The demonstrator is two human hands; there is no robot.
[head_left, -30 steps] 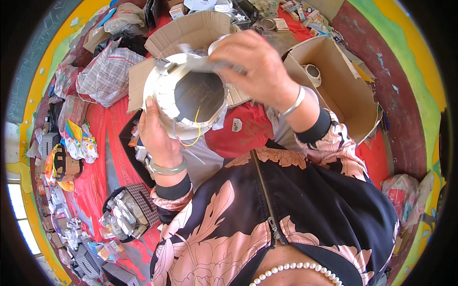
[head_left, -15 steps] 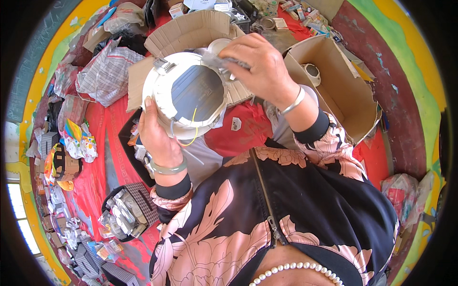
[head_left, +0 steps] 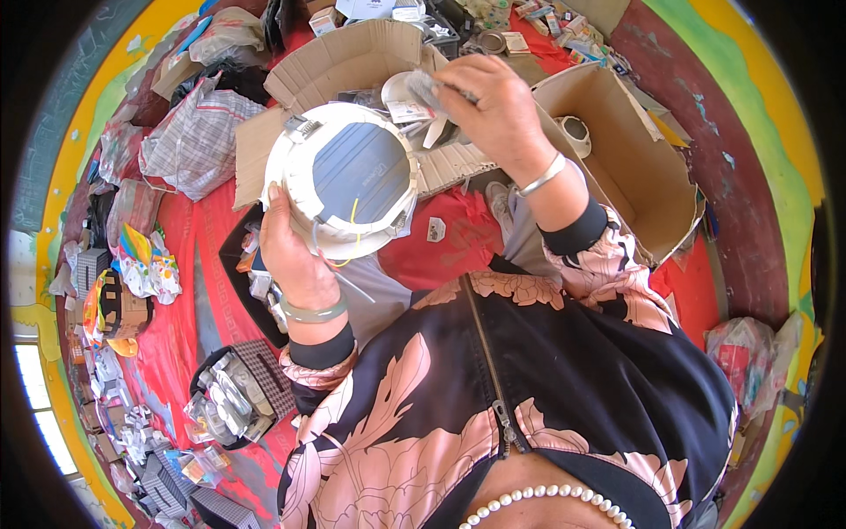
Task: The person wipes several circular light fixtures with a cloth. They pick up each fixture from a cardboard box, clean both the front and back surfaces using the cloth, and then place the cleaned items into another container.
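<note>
My left hand [head_left: 295,251] grips the lower left rim of a round white downlight housing [head_left: 284,163], thumb on the rim. The housing has a blue-grey centre, a spring clip at its upper left, and thin yellow and white wires hanging from its lower side. Up and right of the housing, apart from it, my right hand [head_left: 504,110] is closed on a grey fuzzy wad [head_left: 425,88]; blur hides whether it is cloth or a brush. Behind the housing stands an open cardboard box [head_left: 352,57] with a white round part [head_left: 399,88] and other pieces inside.
A second open cardboard box [head_left: 643,185] on the right holds a white ring-shaped fixture [head_left: 575,130]. To the left are a checked woven bag [head_left: 198,145] and a checked bin [head_left: 273,379] of wrapped items. Small boxes and plastic bags lie along the walls on red sheeting [head_left: 163,344].
My right hand has moved right, away from the housing's rim, with the grey wad still in it. The left hand and housing have barely shifted.
</note>
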